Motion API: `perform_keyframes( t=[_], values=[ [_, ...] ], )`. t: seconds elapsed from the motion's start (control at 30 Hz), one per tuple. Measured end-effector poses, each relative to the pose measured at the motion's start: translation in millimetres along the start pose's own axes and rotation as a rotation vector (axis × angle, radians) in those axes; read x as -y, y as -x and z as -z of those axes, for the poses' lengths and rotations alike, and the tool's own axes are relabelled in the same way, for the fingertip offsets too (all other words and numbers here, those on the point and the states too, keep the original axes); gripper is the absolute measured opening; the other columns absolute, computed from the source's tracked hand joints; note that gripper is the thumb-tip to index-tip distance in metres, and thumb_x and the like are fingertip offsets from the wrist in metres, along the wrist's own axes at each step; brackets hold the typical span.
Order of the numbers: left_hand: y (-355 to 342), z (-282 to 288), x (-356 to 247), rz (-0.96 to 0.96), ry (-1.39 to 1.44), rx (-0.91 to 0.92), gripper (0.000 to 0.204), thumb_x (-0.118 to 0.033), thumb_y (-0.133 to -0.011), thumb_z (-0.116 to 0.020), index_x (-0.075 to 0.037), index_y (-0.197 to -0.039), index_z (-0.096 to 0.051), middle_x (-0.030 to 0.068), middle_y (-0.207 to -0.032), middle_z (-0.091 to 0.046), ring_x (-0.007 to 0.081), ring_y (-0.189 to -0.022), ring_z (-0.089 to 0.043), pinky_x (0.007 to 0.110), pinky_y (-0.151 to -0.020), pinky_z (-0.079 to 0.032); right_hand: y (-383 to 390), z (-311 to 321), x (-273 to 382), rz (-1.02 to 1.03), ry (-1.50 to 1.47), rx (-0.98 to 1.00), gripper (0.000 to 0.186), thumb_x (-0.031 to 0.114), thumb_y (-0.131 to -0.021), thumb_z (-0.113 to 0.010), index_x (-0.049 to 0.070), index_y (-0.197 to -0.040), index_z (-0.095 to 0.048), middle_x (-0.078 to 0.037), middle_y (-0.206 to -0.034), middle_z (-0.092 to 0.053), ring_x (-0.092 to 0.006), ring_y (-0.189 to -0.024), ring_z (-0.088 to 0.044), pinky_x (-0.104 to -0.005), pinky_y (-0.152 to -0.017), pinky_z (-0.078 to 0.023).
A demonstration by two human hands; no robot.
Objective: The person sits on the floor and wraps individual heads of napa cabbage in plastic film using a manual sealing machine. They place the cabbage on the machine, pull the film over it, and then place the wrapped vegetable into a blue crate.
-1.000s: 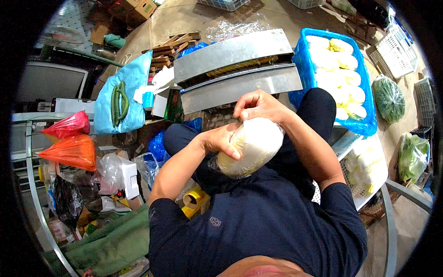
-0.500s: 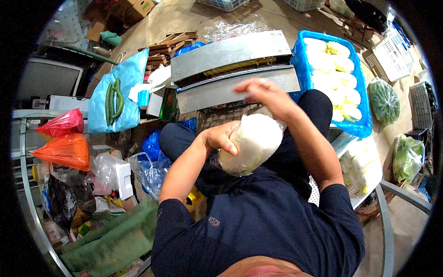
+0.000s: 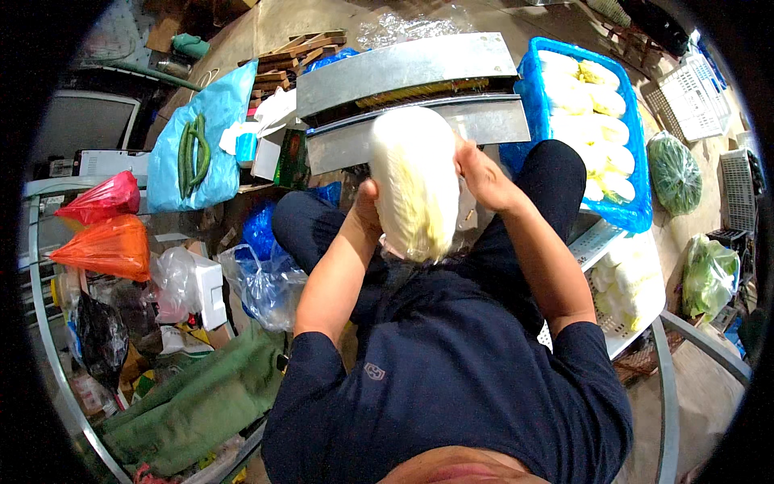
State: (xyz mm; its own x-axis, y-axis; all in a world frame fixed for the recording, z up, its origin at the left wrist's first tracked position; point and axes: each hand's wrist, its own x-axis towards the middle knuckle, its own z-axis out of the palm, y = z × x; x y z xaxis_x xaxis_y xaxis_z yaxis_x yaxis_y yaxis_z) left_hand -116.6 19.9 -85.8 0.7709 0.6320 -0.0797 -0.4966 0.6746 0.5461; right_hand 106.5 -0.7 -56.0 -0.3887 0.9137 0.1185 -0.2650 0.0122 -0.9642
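over the lap, holding a napa cabbage in clear film, pointing the rounded white end away from the body and the yellowish leafy end toward it. in this view, overlapping the lower panel of a metal unit with it.

with the left hand, clasping the cabbage's left flank, showing the thumb and hiding the other fingers behind. with the right hand, meeting the right edge, bending the fingers in toward it; cannot tell if pinching film or only bracing, fingertips being partly hidden.

beyond the hands, facing the metal unit: two slanted panels, dark slot between, some yellow inside. past that, seeing crumpled clear plastic on the floor, plus wood strips to the left.

on the right, sitting next to a blue-lined crate holding wrapped cabbages in rows. just below it, seeing a white basket with more pale cabbages. further right, seeing a bundle of greens and a bag of leafy greens.

on the left, seeing green cucumbers lying on a light-blue bag, then a red bag just above an orange bag. lower left, seeing a green cloth.
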Motion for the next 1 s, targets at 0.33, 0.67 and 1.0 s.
perform_keyframes(
  t=[0.33,0.67,1.0],
  values=[
    [-28,-24,-62,-0.506,-0.122,-0.164,0.125,-0.088,-0.066,-0.062,-0.009,-0.156,-0.026,0.0335,-0.147,-0.043,0.0489,-0.129,-0.051,0.061,-0.104,-0.048,17,-40,-17,0.049,-0.209,-0.416,0.077,0.067,-0.096,-0.05,0.004,-0.139,-0.054,-0.008,-0.136,-0.059,-0.0175,-0.122,-0.055,-0.0348,-0.099,-0.043],
    [-8,-22,-62,-0.665,-0.188,-0.365,0.114,-0.06,-0.066,-0.087,-0.009,-0.152,-0.033,0.0146,-0.148,-0.048,0.0351,-0.134,-0.05,0.055,-0.11,-0.046,-28,-53,5,0.124,-0.279,-0.9,0.022,0.025,-0.104,-0.057,0.006,-0.098,-0.066,-0.002,-0.087,-0.07,-0.0079,-0.08,-0.06,-0.0236,-0.07,-0.047],
    [-12,-42,-56,-0.863,-0.409,-0.474,0.103,-0.044,-0.065,-0.092,-0.009,-0.146,-0.039,0.0068,-0.132,-0.053,0.0258,-0.124,-0.055,0.044,-0.105,-0.05,-59,-48,-22,0.104,-0.435,-0.964,0.029,0.03,-0.11,-0.042,0.013,-0.087,-0.044,0.003,-0.058,-0.039,-0.0091,-0.042,-0.035,-0.0263,-0.037,-0.029]
  ],
)
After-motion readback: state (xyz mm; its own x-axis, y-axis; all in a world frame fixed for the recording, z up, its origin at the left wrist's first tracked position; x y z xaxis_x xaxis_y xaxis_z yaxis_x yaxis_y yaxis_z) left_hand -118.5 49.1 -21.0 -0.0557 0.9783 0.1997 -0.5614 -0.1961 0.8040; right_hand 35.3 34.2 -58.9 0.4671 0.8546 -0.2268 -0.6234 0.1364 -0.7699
